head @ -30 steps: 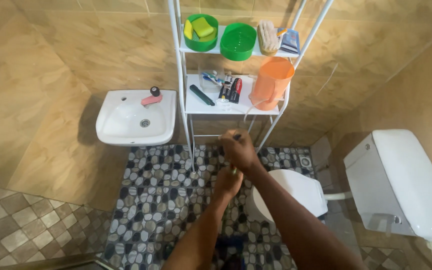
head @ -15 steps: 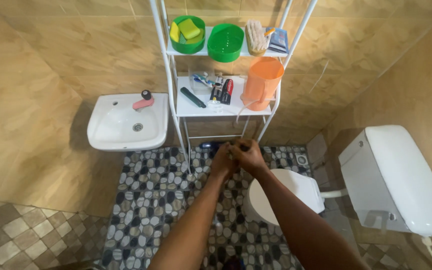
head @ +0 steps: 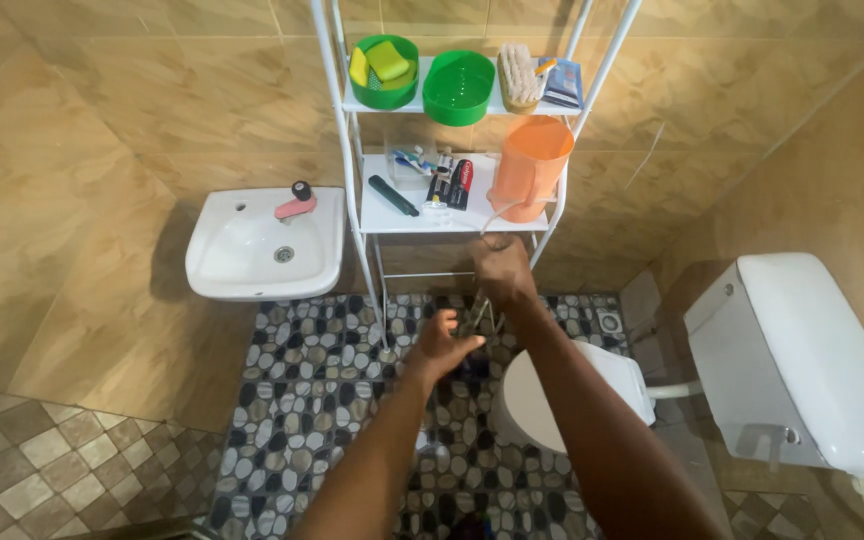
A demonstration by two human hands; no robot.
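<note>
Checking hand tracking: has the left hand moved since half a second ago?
Yes. The left hand has dropped away from the right hand, lower and further from the white shelf rack.

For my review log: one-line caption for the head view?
Both hands, left hand and right hand, reach below a white shelf rack between sink and toilet.

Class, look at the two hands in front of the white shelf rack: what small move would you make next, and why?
Probably bring the left hand up to meet the right hand. The right hand is raised just under the shelf rack, near the orange jug, gripping something thin that I cannot identify; the left hand sits lower and apart from it, fingers curled.
</note>
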